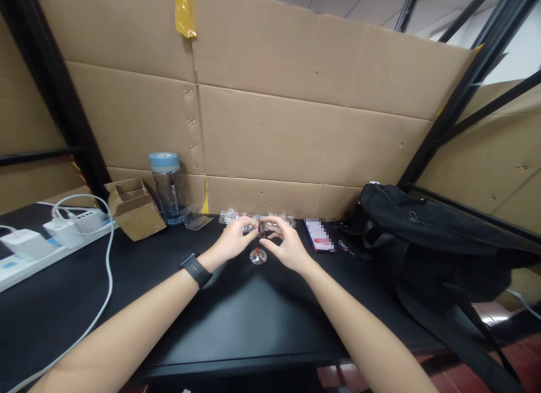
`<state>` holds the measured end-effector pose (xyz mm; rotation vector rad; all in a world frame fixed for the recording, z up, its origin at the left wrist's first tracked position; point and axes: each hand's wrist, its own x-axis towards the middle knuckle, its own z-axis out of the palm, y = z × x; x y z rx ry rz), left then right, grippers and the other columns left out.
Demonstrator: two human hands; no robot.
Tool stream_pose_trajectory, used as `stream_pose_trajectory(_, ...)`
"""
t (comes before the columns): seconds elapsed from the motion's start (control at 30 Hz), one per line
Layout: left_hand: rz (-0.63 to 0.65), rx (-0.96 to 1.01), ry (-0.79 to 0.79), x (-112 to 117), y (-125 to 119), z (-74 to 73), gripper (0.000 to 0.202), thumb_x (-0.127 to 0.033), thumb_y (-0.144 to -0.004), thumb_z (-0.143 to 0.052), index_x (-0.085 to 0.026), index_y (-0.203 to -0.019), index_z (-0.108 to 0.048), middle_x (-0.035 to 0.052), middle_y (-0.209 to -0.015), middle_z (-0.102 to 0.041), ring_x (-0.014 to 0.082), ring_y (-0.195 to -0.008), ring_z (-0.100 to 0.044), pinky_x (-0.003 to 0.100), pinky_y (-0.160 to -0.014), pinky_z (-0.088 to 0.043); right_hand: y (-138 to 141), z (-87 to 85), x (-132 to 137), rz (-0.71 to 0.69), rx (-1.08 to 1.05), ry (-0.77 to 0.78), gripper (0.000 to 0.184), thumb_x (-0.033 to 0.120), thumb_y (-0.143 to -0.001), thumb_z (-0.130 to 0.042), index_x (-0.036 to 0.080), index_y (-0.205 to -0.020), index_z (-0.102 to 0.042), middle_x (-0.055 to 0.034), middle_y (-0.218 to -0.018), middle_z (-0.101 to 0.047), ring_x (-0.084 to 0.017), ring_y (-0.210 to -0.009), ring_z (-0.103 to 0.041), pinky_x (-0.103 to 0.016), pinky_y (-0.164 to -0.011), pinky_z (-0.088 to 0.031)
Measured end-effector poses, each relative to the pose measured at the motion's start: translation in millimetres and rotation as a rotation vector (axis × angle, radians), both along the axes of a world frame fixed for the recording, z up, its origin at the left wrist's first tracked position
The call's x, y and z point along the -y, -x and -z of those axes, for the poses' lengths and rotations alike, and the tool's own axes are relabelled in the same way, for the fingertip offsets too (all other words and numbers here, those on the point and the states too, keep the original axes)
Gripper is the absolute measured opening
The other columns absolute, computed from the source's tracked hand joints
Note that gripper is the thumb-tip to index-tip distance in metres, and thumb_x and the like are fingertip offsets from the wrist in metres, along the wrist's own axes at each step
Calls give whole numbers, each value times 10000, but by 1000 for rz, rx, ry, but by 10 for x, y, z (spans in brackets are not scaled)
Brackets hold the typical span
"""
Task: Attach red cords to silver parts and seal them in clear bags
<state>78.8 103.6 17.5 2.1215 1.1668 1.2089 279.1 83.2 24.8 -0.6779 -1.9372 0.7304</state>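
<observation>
In the middle of the head view, a small round shiny metal piece is held up above the black table. My right hand grips it between thumb and fingers from the right. My left hand, a dark watch on its wrist, pinches at the piece's left edge; its fingertips are partly hidden. Just below the hands, a second silver disc with a red part rests on the tabletop. Behind the fingers lie clear plastic packets with red bits inside, partly covered by my hands.
On the left are a power strip with white plugs and a cable, an open cardboard box and a blue-lidded bottle. A phone and a black bag lie right. Cardboard panels stand behind.
</observation>
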Motion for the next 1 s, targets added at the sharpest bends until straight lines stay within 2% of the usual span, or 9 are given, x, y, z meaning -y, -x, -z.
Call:
stream_pose_trajectory(0.23,-10,-16,-101,17,-19,36,169,-339,-920,-598,-217,-923,-715,62,-1091,-671,227,-1063,-613,387,-1008,-448,0,27,-15,15,-16,6,432,245,-851,-691,252,-1254,-534,-93,-1310,-605,-256,-1190,-645,-331,-851,-596)
stream_pose_trajectory(0.47,0,5,-85,56,-57,13,210,-365,-949,-559,-211,-888,-688,61,-1075,-661,227,-1071,-598,395,-1007,-437,23,42,-15,24,-67,31,434,260,-846,-705,257,-1240,-523,-88,-1307,-594,-253,-1164,-663,-307,-805,-605)
stream_pose_trajectory(0.73,-180,-214,-210,171,-72,-34,184,-331,-971,-521,-243,-941,-679,50,-1170,-636,263,-1158,-521,433,-953,-389,26,28,7,18,-79,27,453,282,-847,-715,255,-1255,-521,-87,-1305,-604,-240,-1144,-669,-318,-834,-608)
stream_pose_trajectory(1.0,-228,-258,-335,247,-105,-89,144,-284,-953,-541,-233,-918,-671,61,-1164,-630,261,-1123,-525,404,-889,-369,30,25,7,1,-114,62,455,309,-828,-742,247,-1228,-533,-91,-1294,-614,-246,-1123,-684,-319,-832,-606)
